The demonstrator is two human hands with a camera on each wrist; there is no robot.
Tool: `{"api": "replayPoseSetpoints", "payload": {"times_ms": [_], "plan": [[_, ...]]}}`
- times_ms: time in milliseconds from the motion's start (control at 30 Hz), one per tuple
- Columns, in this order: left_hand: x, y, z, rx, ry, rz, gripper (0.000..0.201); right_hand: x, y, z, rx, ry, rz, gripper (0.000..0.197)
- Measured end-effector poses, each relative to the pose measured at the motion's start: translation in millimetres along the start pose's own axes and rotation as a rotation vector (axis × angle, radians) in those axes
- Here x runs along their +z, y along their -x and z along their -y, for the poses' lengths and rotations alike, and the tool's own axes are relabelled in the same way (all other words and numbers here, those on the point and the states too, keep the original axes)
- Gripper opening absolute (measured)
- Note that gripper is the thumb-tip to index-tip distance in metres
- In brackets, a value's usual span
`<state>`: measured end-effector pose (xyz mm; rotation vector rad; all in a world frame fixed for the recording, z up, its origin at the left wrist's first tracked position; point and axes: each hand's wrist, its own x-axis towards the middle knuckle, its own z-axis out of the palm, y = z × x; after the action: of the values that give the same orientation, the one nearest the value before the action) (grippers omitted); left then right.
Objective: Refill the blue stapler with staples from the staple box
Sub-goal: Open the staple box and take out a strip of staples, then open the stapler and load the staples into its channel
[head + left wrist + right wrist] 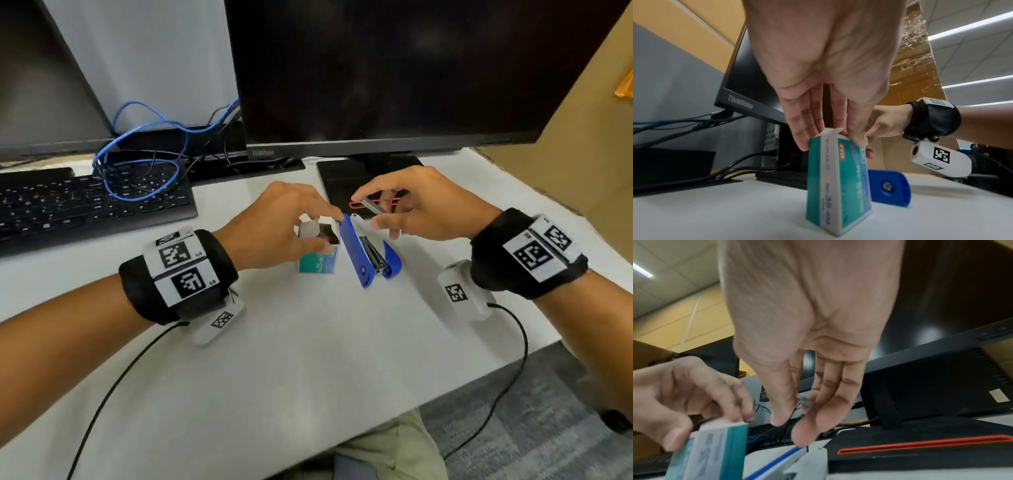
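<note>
The teal-and-white staple box (317,263) stands upright on the white desk (308,359) with its top flaps open. My left hand (328,232) grips it near the top between thumb and fingers (803,142). Just to its right the blue stapler (356,253) lies swung open, its metal magazine (373,255) exposed between lid and base. Above the stapler's far end, my right hand (368,209) pinches a short silver strip of staples (371,206) between thumb and forefinger. The right wrist view shows the strip of staples (804,403) blurred behind the fingers.
A black monitor (394,68) stands close behind, its stand base (342,174) with a red slot (356,205) under my right hand. To the left are a black keyboard (85,205), tangled blue cable (144,164) and a second monitor (44,85). The desk edge runs along the right.
</note>
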<state>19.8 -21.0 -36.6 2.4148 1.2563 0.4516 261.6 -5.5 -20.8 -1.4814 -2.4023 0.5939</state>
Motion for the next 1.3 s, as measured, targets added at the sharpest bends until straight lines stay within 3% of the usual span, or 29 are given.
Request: {"api": "replayPoseSetpoints", "payload": {"times_ms": [100, 200, 300, 400, 500, 667, 833, 1000, 1067, 1133, 1300], "plan": [[1.2, 3.7, 2.3, -0.030, -0.054, -0.038, 0.028, 9.0, -2.5, -5.2, -0.023, 0.033, 0.022, 0.028], [6.2, 7.2, 3.7, -0.048, -0.126, -0.016, 0.034, 18.3, -6.5, -9.0, 0.010, -0.003, 0.009, 0.016], [7.9, 4.5, 6.8, -0.095, -0.162, -0.035, 0.042, 24.8, -10.0, -13.2, 0.037, -0.036, -0.004, 0.021], [4.4, -5.8, 10.8, -0.136, -0.204, -0.078, 0.052, 25.5, -12.7, -17.6, 0.058, -0.055, 0.004, 0.040], [2.4, -17.8, 14.2, -0.150, -0.241, -0.099, 0.047, 23.1, -15.4, -18.8, 0.040, 0.028, 0.018, 0.052], [3.4, -27.7, 19.2, -0.207, -0.211, -0.094, 0.043, 21.5, -16.1, -14.5, 0.071, 0.085, 0.080, 0.044], [2.6, -27.1, 17.9, -0.204, -0.208, -0.092, 0.048, 29.5, -19.5, -12.7, 0.152, 0.074, 0.034, 0.028], [2.2, -20.6, 14.9, -0.188, -0.258, -0.073, 0.064, 33.5, -21.1, -9.8, 0.303, 0.206, 0.163, 0.086], [2.3, -15.9, 9.7, -0.145, -0.292, -0.088, 0.067, 33.1, -23.0, -10.4, 0.341, 0.198, 0.200, 0.096], [3.4, -10.5, 1.4, -0.075, -0.307, -0.107, 0.062, 34.3, -23.3, -7.4, 0.360, 0.195, 0.223, 0.092], [10.9, 0.4, -13.9, 0.014, -0.297, -0.077, 0.046, 40.5, -20.1, 1.6, 0.342, 0.174, 0.173, 0.056]]}}
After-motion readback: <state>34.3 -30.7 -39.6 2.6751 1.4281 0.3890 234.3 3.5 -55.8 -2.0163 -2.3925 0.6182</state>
